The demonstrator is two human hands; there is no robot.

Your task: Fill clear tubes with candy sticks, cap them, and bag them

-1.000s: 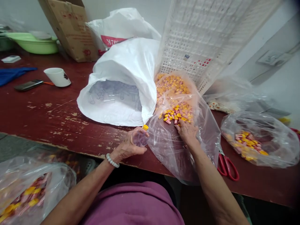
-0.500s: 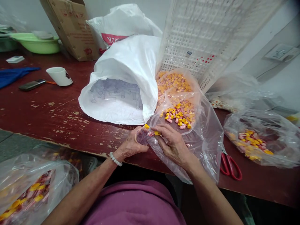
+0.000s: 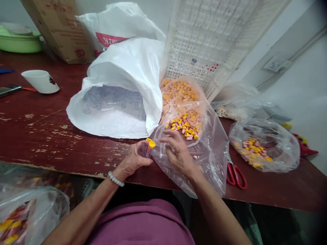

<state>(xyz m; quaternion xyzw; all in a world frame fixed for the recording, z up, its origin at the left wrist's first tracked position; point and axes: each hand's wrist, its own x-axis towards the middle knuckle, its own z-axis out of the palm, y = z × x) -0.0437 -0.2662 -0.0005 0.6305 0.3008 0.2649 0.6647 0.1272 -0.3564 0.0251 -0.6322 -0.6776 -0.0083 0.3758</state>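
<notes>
My left hand (image 3: 134, 159) is wrapped round clear tubes (image 3: 143, 149), and two yellow caps (image 3: 151, 144) show at their top. Just to the right, my right hand (image 3: 176, 148) hovers over the edge of a clear plastic bag (image 3: 212, 149), its fingers slightly blurred and apart, with nothing seen between them. Yellow-capped pink-and-white pieces (image 3: 189, 127) spill at the mouth of that bag. To the left lies a white sack (image 3: 122, 68), open toward me, with clear empty tubes (image 3: 124, 102) inside.
Red-handled scissors (image 3: 236, 175) lie right of the bag, near another clear bag of capped pieces (image 3: 255, 149). A white crate (image 3: 201, 41) leans behind. A white cup (image 3: 41, 81), phone (image 3: 9, 90) and carton (image 3: 61, 30) are at left. Filled bags (image 3: 48, 204) sit below the table edge.
The yellow-capped piece my right hand held is now in a tube in my left hand. My right fingers have opened and moved off it. The view has shifted right.
</notes>
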